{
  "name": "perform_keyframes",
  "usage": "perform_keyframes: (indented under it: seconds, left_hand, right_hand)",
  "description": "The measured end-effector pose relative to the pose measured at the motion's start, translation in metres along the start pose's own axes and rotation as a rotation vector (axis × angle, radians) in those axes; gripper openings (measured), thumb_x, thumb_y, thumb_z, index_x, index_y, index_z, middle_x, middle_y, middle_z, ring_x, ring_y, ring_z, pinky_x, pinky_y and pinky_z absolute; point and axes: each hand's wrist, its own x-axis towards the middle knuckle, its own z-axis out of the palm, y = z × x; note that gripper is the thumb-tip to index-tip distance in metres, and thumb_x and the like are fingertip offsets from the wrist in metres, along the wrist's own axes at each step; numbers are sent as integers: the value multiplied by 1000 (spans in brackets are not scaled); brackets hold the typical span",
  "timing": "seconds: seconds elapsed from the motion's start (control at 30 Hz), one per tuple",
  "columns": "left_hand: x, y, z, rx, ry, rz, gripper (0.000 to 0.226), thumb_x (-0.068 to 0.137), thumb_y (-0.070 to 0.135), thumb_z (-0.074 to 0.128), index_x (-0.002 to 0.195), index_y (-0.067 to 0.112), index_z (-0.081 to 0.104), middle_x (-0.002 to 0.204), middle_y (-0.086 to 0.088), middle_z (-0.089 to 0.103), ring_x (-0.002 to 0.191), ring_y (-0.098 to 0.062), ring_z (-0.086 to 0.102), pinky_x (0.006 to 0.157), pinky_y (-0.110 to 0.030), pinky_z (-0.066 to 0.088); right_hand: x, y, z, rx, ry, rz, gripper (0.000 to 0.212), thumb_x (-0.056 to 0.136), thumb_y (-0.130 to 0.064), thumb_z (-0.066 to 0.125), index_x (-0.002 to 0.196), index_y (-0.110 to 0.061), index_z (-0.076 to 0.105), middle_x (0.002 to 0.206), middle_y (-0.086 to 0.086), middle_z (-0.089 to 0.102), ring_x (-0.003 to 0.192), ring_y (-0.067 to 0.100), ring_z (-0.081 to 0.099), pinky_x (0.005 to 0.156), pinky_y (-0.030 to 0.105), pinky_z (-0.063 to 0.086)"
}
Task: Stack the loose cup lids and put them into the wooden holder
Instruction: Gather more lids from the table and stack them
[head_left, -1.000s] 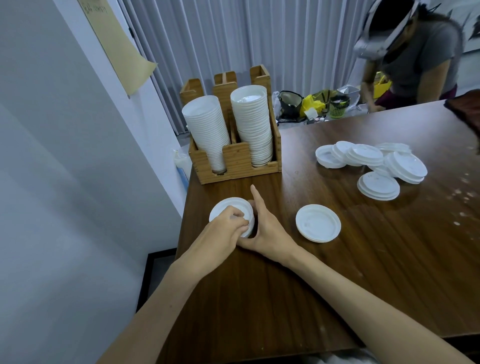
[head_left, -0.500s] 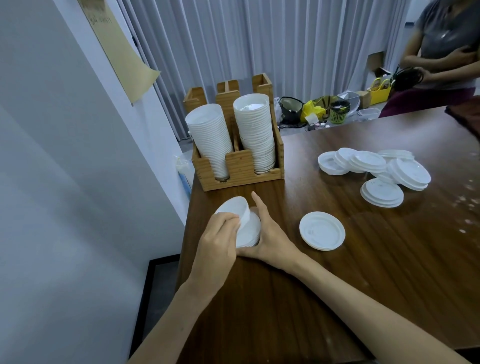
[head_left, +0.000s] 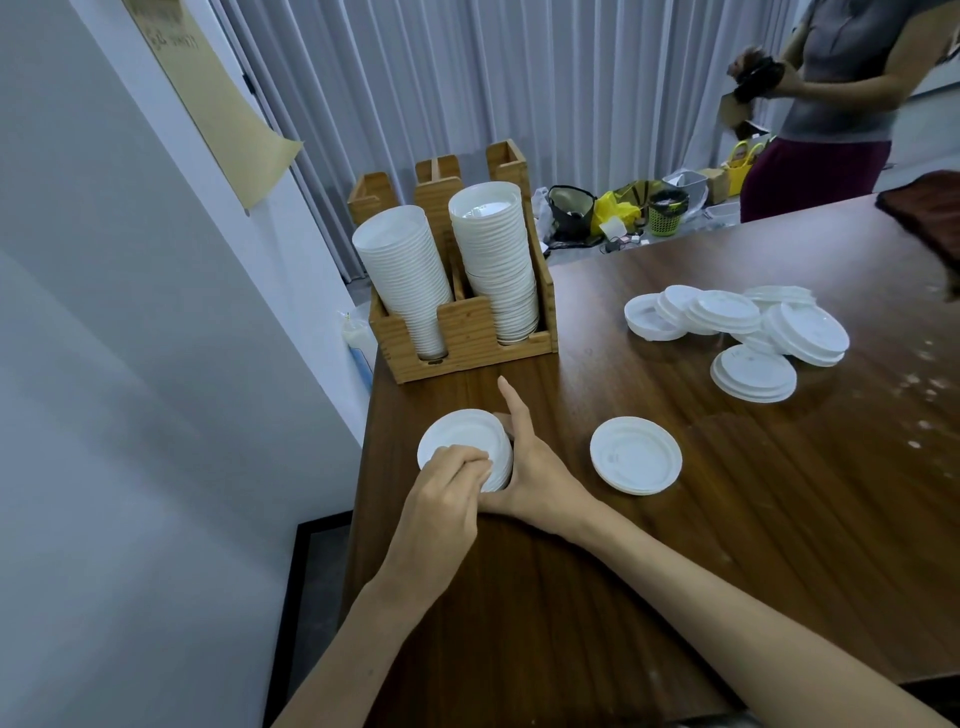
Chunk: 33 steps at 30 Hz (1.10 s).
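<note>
No legible text: tan paper sheet (head_left: 218, 98), pinned up at top left, carries dark handwritten marks near its upper edge, cut off and too blurred to read; faint marks on the loose lids (head_left: 722, 312), possibly embossing, equally unreadable.

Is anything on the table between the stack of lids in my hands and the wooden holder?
Nothing visible. Only a bare strip of table lies between the stack of lids and the wooden holder. The holder's two front slots already carry tall white stacks, though.
</note>
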Motion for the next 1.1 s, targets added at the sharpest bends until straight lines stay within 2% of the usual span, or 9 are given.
perform_keyframes:
  seconds: [0.13,0.3,0.5,0.63,0.7,0.8,0.87,0.97,1.1]
  left_hand:
    - [0,-2,2,5,-11,5,23,77,5,58,96,2,72,94,-8,71,89,-20,68,85,-27,50]
    - [-1,-4,3,-7,-36,65,21,75,5,62,93,3,73,91,-7,72,86,-18,68,84,-21,48]
    - [1,-11,0,-12,-86,126,20,81,9,58,93,3,73,92,-6,72,86,-17,68,83,-24,50]
    - [0,-14,-2,-251,-115,-65,25,91,13,49,105,7,69,104,-1,69,103,-5,58,91,-18,47]
    - [2,-13,-3,-360,-123,-158,25,92,16,48,104,9,68,104,1,67,104,-2,56,88,-13,45]
    - [6,-11,-2,-407,-125,-197,24,93,19,47,98,10,68,99,1,67,98,-4,58,84,-16,48]
    - [10,-9,-2,-382,-105,-205,25,93,21,46,97,10,68,96,5,65,95,-5,58,82,-16,48]
    - [28,-4,-4,-305,-28,-165,24,93,19,46,98,10,68,96,10,59,94,0,53,82,-11,42]
    - [75,19,8,-374,-20,-68,24,94,15,45,94,8,67,91,2,63,88,-8,56,77,-24,46]
  right_hand:
    - [0,0,0,5,7,3,125,70,-36,84,147,-37,-15,142,-7,42,124,1,43,96,5,29]
    - [0,1,0,-8,41,8,127,66,-39,86,140,-48,-18,141,-3,40,128,10,44,103,20,34]
    - [-1,2,0,-28,30,-2,128,67,-38,86,144,-43,-17,139,-2,42,124,7,45,102,20,36]
    - [0,1,-1,-30,36,-7,125,68,-40,84,147,-39,-13,142,-2,40,128,8,43,104,20,33]
    - [-1,-1,-1,-23,27,-16,123,69,-39,84,148,-37,-9,149,-3,31,135,9,35,107,21,30]
    - [-5,-3,-2,-81,2,-59,123,68,-35,86,149,-36,-6,160,-7,0,147,9,2,119,34,16]
    - [-11,-5,-7,-129,4,-71,121,70,-31,85,147,-41,-8,159,-8,-13,146,7,-12,119,36,8]
    - [-24,-15,-31,-214,37,-153,111,76,-22,78,145,-44,-6,158,-13,-17,146,7,-12,117,32,6]
    - [-41,-15,-83,-419,144,-192,90,81,-11,68,149,-37,14,158,-12,-12,146,8,-7,112,24,12]
